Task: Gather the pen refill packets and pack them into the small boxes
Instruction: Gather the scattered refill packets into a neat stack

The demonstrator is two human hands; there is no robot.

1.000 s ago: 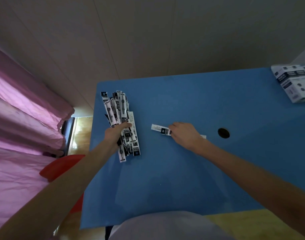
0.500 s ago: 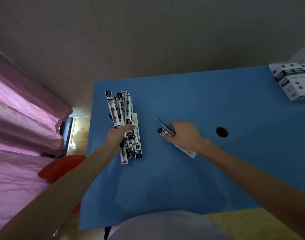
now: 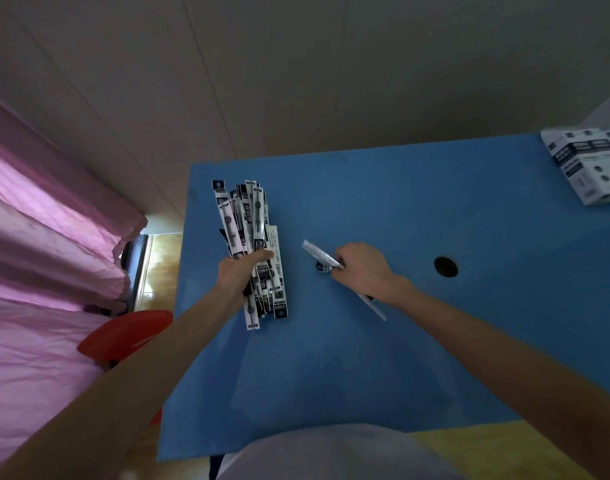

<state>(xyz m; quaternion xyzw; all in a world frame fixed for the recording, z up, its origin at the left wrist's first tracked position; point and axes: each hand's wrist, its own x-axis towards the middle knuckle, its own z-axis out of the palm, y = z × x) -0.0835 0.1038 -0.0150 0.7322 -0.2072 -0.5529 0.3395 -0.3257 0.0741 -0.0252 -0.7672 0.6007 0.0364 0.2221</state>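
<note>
A thick bundle of pen refill packets (image 3: 253, 244) is held over the left part of the blue counter (image 3: 400, 358). The packets are long, narrow, and printed in black and white; they fan out slightly toward the far edge, and their near ends hang below the grip. The bundle is gripped around its middle by the left hand (image 3: 239, 275), whose fingers (image 3: 263, 255) are curled across the front of the packets.

Just to the right of the bundle, a single packet (image 3: 319, 254) is pinched by the right hand (image 3: 362, 271). It is tilted, its far end pointing up and to the left, and its near end is seen emerging below the wrist. The right fingers (image 3: 339, 263) are curled closed on it; the tilted packet is blurred, so its print cannot be read. Whether it touches the counter cannot be told.

A round dark hole (image 3: 446, 266) is set into the counter to the right of the right hand, apart from it. At the far right corner of the counter, well apart from both hands, a stack of small boxes (image 3: 590, 164) is seen, white with dark printing and partly cut off by the picture edge.

Beyond the left edge of the counter, a red seat (image 3: 123, 336) is visible beside a pink curtain (image 3: 37, 237). A pale panelled wall (image 3: 296, 71) stands behind the counter.
</note>
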